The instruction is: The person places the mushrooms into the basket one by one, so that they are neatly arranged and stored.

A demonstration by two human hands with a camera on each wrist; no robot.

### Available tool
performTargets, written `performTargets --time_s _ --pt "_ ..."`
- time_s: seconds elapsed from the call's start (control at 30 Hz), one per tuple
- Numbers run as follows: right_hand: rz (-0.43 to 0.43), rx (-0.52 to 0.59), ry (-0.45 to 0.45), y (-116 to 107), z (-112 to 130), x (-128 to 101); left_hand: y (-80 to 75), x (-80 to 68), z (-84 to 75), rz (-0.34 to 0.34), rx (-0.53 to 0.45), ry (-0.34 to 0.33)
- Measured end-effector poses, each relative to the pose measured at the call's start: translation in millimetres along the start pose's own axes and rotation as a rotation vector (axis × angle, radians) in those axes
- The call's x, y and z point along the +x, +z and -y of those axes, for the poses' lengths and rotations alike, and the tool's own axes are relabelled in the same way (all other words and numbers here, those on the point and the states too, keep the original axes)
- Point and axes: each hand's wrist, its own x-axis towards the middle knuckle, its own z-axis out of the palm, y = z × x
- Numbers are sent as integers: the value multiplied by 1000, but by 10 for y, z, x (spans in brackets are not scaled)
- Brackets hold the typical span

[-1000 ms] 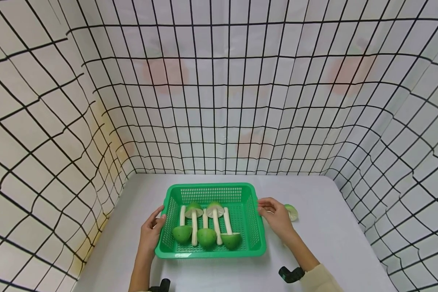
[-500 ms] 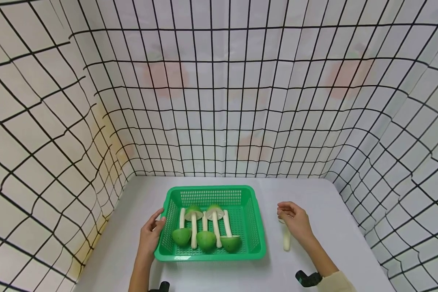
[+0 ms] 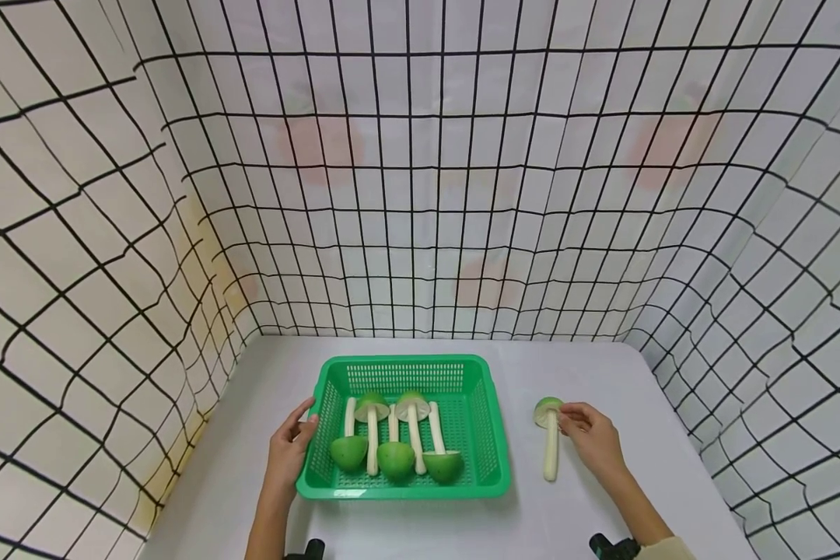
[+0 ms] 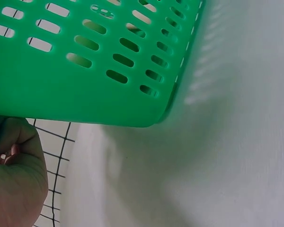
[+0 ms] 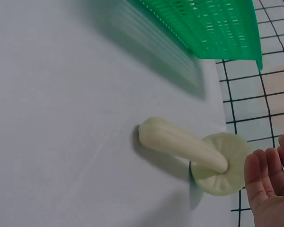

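The left hand (image 3: 288, 451) grips the left rim of a green plastic basket (image 3: 498, 435), thumb and fingers at its edge. Inside lie several toy mushrooms with green caps and pale stems, such as one mushroom (image 3: 396, 460) in the front row, laid with caps alternating front and back. Right of the basket, a single loose mushroom (image 3: 551, 447) lies on the white surface, cap away from the person. The right hand (image 3: 597, 442) is just right of its cap, loosely bent fingers at the cap's edge. In the right wrist view, thumb and fingers stand apart beside that cap (image 5: 217, 182).
A white-covered table (image 3: 602, 373) carries everything. Black grid netting (image 3: 434, 210) over pale walls encloses it at the back and both sides. The basket's right part (image 3: 472, 420) has bare slatted floor beside the mushrooms.
The right hand has left the basket's right rim, passed over the loose mushroom and moved to its right side. That mushroom's cap has shifted slightly left. The left hand stays on the basket.
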Motion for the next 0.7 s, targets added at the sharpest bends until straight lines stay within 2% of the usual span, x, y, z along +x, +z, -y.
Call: performTargets --time_s 0.13,0.4,0.5,0.7 --pt "-21 -44 34 -36 -89 5 -3 -4 -46 11 -8 -18" --pt "-66 -124 78 -116 -244 -46 0 -185 -340 28 -16 -26" --pt "-86 -168 104 -150 -309 -71 -4 -211 -364 28 -19 -27" --pt "-90 -239 165 -177 -448 -88 0 -176 -315 20 -24 -39"
